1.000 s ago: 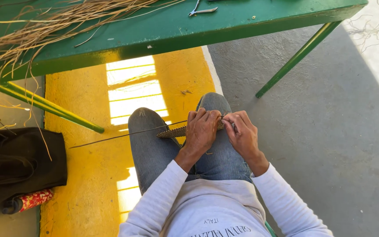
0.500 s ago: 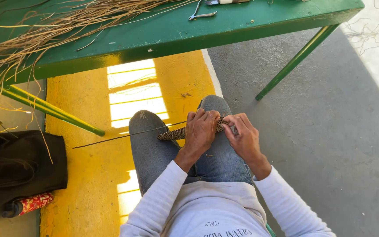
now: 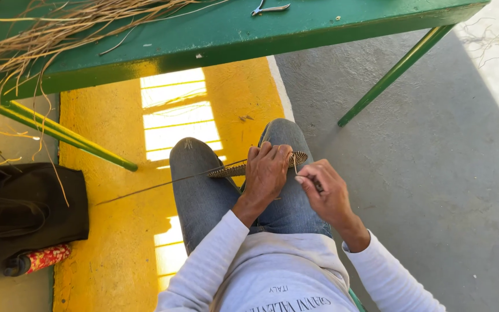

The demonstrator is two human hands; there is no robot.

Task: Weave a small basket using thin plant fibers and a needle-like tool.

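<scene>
I sit with my knees in blue jeans under the edge of a green table [image 3: 215,43]. My left hand [image 3: 265,172] grips a small flat woven coil of brown fibre [image 3: 235,169] on my lap; a long thin strand trails from it to the left over the yellow floor. My right hand [image 3: 326,190] is just right of the coil, fingers pinched on a thin strand and a small dark tool that I cannot make out clearly.
A bundle of dry straw-like fibres [image 3: 59,29] lies on the table's left part, metal pliers [image 3: 270,8] near its far edge. A black bag [image 3: 24,208] and a red patterned bottle [image 3: 41,259] lie on the floor at left. Grey concrete spreads right.
My right hand has pulled a little away from the coil to the right and down. The left hand keeps its hold on the coil.
</scene>
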